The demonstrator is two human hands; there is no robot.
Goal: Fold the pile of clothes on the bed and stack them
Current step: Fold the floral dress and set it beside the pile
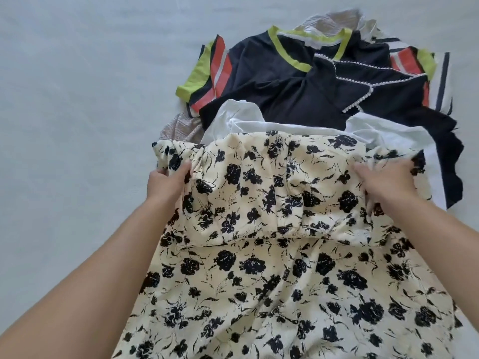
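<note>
One floral dress, cream with a black flower print, lay spread on the pale bed sheet directly in front of the person. Its upper section was doubled over toward the person, forming a fold line at the far edge.

The left hand pinched the dress at the left end of that fold, thumb and fingers curled round a gather of fabric. The right hand lay on the right end of the fold with fingers bent into the cloth; motion blur prevented confirming whether it clenched the fabric or only pressed on it.

The unfolded pile lay beyond the dress, touching its far edge. No container was in view; all garments rested directly on the sheet. Countable items in the pile:
- One black top with lime neckband and orange, lime and white sleeve stripes.
- One black garment with pearl trim, overlapping the first.
- One white garment, just beyond the dress.
- One pinkish textured garment, partly hidden at the left.

Further pale fabric at the far end of the pile could not be separated into individual pieces.
</note>
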